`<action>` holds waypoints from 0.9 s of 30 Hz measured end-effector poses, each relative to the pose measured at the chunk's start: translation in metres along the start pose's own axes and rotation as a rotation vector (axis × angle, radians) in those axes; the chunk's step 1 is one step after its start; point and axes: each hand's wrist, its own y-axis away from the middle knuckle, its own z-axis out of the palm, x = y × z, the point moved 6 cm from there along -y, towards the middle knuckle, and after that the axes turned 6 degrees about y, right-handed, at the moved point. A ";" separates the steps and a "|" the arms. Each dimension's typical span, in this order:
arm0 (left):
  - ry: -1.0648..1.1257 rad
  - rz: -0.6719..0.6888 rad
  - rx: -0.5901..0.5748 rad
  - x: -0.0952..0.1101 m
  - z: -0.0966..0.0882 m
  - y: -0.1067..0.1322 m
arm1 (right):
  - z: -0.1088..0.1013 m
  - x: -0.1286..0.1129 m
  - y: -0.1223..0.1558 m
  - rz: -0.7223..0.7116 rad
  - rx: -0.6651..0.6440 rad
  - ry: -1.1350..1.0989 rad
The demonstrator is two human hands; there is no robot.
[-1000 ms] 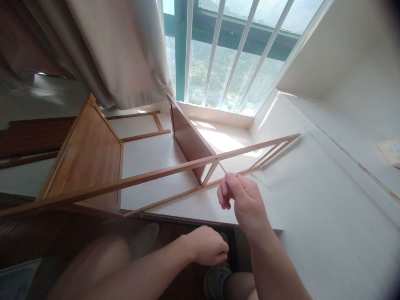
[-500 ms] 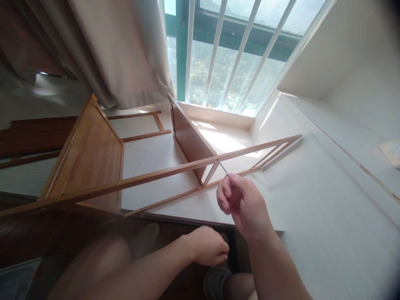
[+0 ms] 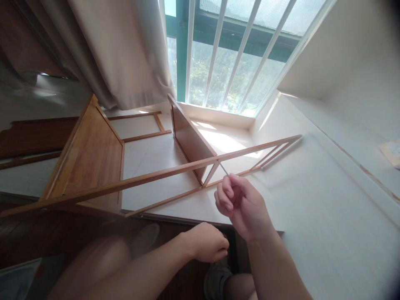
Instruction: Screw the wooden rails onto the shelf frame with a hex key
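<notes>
Up close, our right hand [image 3: 242, 204] pinches a thin metal rod [image 3: 223, 168] between thumb and fingertips, the other fingers curled in beside them. The rod slants up and to the left, and its far tip meets the wooden frame [image 3: 150, 177] at the joint where a short cross strut [image 3: 210, 173] runs into the long upper rail. Whether the tip sits inside a screw head we cannot tell; it is too small.

Our left hand [image 3: 208, 243] hangs lower, over the dark floor and just above a shoe [image 3: 218, 280]. Its fingers are folded into a loose fist, and we cannot tell whether anything is inside.

The frame lies on its side across a white platform [image 3: 318, 216] under the window. Two wooden shelf panels stand on edge within it: a wide panel [image 3: 90, 156] to the left and a narrower panel [image 3: 189, 139] near the middle, just behind the joint. Beyond them a pale curtain [image 3: 125, 54] hangs beside the white window bars [image 3: 215, 46].
</notes>
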 end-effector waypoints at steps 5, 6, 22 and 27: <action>0.101 -0.011 -0.069 0.034 -0.071 0.021 | -0.002 0.001 0.000 -0.004 -0.004 -0.002; 0.134 0.025 -0.111 0.049 -0.091 0.030 | -0.002 0.001 0.000 -0.003 -0.007 0.000; -0.350 -0.474 0.654 0.010 -0.259 0.072 | -0.002 0.002 -0.002 -0.027 -0.066 0.030; -0.364 -0.561 0.547 0.006 -0.247 0.057 | -0.005 -0.003 -0.002 -0.046 -0.008 0.144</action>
